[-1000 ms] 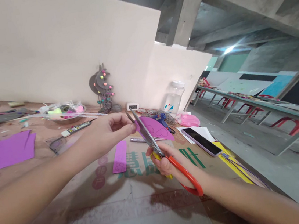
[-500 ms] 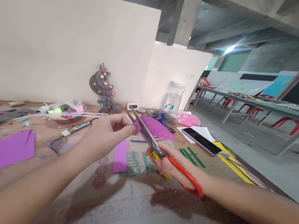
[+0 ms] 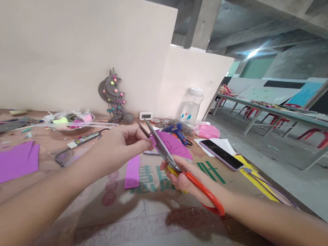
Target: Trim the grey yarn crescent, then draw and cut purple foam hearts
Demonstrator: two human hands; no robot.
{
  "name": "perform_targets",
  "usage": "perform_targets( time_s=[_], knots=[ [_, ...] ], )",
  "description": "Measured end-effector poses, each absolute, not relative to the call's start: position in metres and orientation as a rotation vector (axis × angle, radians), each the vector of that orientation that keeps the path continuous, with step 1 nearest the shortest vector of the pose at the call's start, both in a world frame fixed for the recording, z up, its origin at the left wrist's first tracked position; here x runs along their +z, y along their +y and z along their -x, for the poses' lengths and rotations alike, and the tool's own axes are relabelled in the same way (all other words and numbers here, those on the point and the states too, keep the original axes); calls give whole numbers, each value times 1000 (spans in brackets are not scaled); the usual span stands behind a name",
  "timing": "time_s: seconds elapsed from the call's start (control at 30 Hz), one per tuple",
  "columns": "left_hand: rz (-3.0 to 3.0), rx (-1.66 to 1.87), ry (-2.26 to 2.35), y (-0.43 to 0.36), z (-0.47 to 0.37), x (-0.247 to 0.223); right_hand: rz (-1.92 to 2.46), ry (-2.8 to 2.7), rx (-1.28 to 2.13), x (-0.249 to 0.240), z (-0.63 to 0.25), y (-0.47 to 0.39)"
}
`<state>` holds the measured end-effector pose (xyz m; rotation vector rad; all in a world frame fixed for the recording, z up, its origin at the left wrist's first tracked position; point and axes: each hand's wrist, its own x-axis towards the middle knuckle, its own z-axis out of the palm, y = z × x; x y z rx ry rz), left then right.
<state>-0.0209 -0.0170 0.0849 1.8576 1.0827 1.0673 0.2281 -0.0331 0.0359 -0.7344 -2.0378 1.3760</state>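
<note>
My right hand is closed around the scissors, which have one red handle and one yellow handle. Their blades point up and away, slightly apart, at a small purple piece. My left hand pinches that piece between thumb and fingertips, so most of it is hidden. Behind the blades lies a larger purple sheet with heart outlines drawn on it. A purple strip with a small drawn shape rests on the cardboard below my left hand.
Purple sheets and a box-cutter-like tool lie left. Toward the back are a bowl, a grey moon ornament, a small clock, a blue glue gun and a clear jar. A phone lies right.
Both hands stay almost in place. The scissor blades stand slightly differently against the small purple piece, and the glue gun shows a little more behind the purple sheet.
</note>
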Motion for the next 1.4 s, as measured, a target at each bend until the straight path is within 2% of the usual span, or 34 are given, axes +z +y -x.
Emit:
perform_targets(
  time_s=[1.4],
  knots=[
    [-1925,976,1127,-6,28,83,792,-2059,1314,32,-230,-23]
  ],
)
